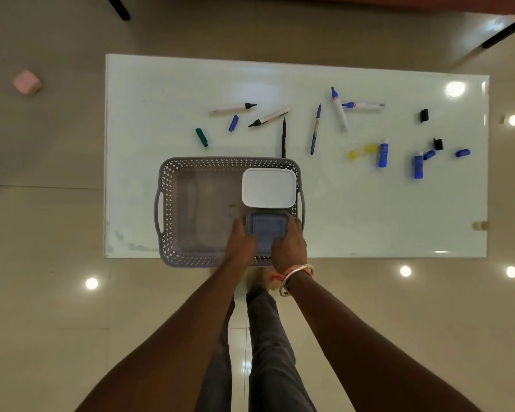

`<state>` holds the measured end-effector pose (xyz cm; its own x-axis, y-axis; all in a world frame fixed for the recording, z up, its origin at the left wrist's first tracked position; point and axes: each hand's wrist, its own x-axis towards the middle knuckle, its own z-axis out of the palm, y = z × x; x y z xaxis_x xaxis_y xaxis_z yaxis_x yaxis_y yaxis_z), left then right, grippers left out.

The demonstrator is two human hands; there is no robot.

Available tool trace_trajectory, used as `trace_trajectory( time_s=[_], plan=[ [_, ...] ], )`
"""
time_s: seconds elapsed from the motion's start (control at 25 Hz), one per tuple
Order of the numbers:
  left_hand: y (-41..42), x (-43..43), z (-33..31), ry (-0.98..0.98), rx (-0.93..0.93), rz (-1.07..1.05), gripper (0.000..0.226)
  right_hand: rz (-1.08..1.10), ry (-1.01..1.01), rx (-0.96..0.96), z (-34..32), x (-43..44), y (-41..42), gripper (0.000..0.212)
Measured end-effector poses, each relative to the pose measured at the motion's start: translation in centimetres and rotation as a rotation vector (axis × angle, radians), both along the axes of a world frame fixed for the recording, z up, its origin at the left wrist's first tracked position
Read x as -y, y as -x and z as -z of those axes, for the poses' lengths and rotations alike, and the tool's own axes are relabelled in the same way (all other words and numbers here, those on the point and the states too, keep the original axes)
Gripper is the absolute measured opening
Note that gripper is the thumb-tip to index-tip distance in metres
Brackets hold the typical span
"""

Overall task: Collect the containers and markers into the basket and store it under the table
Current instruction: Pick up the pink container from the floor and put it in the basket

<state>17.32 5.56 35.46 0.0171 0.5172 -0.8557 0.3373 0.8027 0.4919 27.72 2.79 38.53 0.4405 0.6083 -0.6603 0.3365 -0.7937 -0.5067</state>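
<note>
A grey lattice basket (173, 185) sits at the near edge of the glass table (369, 221). Inside it, at the right, lies a white-lidded container (268, 187). Just in front of that, a blue-lidded container (265, 230) is held from both sides, my left hand (241, 243) on its left edge and my right hand (289, 246) on its right edge, low in the basket's near right corner. Several markers lie beyond the basket, among them a black-tipped one (269, 116), a thin black pen (283, 138) and a blue pen (315, 129).
Loose caps lie about: green (202, 137), blue (233, 123), black (424, 115), yellow (352, 154). Two blue bottles (383, 152) (418, 165) lie at the right. A pink cube (27, 81) rests on the floor at far left. My legs stand at the table's near edge.
</note>
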Motion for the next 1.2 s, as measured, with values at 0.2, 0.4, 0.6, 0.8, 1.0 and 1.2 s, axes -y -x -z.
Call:
trace_trajectory(
  time_s=[0.2,0.4,0.6,0.8,1.0,1.2],
  plan=[
    [4.5,-1.8,-9.1,-0.034,-0.087,-0.011,0.06,0.061,-0.102,0.031,-9.1,-1.0,-2.1,0.053],
    [11.8,-3.4,-19.9,-0.22,-0.242,0.162,0.068,-0.133,-0.184,0.033,-17.8,-5.0,3.6,0.044],
    [24.5,-6.8,-27.0,-0.466,-0.392,0.23,0.075,-0.529,-0.369,0.055,-24.2,-11.7,16.7,0.034],
    [41.6,-10.7,-30.4,-0.582,-0.5,0.036,0.076,-0.83,-0.48,0.098,-27.0,-16.5,34.0,0.058],
    [57.8,-12.6,-32.6,-0.624,-0.578,0.094,0.078,-0.937,-0.511,0.202,-28.1,-21.0,49.9,0.068],
    [67.5,-17.0,-32.5,-0.587,-0.656,0.257,0.078,-0.961,-0.5,0.306,-28.6,-26.0,59.0,0.072]
  ],
)
